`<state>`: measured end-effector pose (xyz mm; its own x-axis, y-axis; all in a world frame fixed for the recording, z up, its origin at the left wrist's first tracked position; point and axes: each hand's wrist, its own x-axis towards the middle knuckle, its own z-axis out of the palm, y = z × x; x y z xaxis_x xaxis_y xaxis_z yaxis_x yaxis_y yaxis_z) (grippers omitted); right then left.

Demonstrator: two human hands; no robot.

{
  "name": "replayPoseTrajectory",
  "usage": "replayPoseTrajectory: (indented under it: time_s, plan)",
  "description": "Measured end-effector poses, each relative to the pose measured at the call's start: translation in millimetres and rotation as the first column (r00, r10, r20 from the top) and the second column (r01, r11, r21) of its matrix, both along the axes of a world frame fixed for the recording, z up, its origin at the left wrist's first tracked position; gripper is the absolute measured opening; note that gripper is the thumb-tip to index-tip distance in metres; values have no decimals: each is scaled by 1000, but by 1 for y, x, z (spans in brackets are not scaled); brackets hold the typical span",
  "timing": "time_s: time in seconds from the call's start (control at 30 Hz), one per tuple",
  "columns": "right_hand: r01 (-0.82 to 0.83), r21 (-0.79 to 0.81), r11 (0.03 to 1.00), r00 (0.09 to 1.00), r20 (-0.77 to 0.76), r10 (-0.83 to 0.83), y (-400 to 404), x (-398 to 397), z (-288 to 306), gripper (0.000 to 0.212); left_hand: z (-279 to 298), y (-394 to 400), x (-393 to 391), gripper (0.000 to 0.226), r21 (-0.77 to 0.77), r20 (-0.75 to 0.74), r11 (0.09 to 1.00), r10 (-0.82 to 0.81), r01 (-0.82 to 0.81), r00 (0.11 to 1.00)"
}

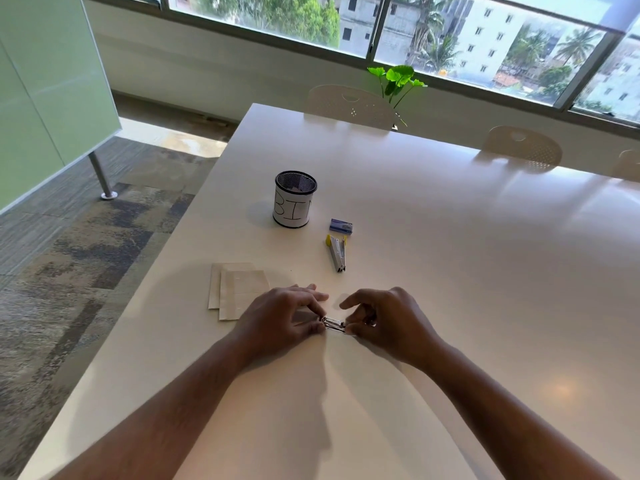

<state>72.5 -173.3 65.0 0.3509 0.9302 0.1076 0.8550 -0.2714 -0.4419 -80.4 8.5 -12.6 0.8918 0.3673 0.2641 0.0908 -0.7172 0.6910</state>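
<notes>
A small silver metal piece (333,324), like a strip of staples or a stapler part, is held just above the white table (450,271). My left hand (284,315) pinches its left end and my right hand (384,317) pinches its right end. A silver stapler with a yellow end (337,252) lies on the table beyond my hands. A small blue staple box (341,226) sits just behind it. Folded beige papers (235,292) lie left of my left hand, partly under it.
A black mesh cup labelled "BIN" (295,199) stands at the back left of the objects. The table's left edge drops to carpet. White chairs (349,103) and a green plant (398,81) are at the far side, under the window.
</notes>
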Motion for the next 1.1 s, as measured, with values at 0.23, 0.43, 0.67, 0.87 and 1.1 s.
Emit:
replayPoseTrajectory:
  time_s: [0.23, 0.43, 0.67, 0.87, 1.1]
  plan:
    - [-20, -65, 998, 992, 126, 28, 3, -4, 7, 32, 0, 1, 0, 17, 12, -13, 1000, -12, 12, 1000]
    - [-30, -80, 996, 964, 262, 50, 3, -8, 8, 39, 0, 0, 0, 16, 7, -17, 1000, -4, 5, 1000]
    - [-47, -124, 991, 952, 295, 82, 8, -4, 4, 55, 0, 0, 0, 18, 18, -7, 1000, -3, 3, 1000]
    - [19, -86, 996, 988, 154, -5, -6, 2, -1, 45, 1, -1, -1, 19, 13, 2, 1000, -4, 4, 1000]
    - [-21, -48, 999, 960, 280, 33, -23, -1, -19, 30, 3, -1, -1, 19, 6, 2, 1000, -6, 6, 1000]
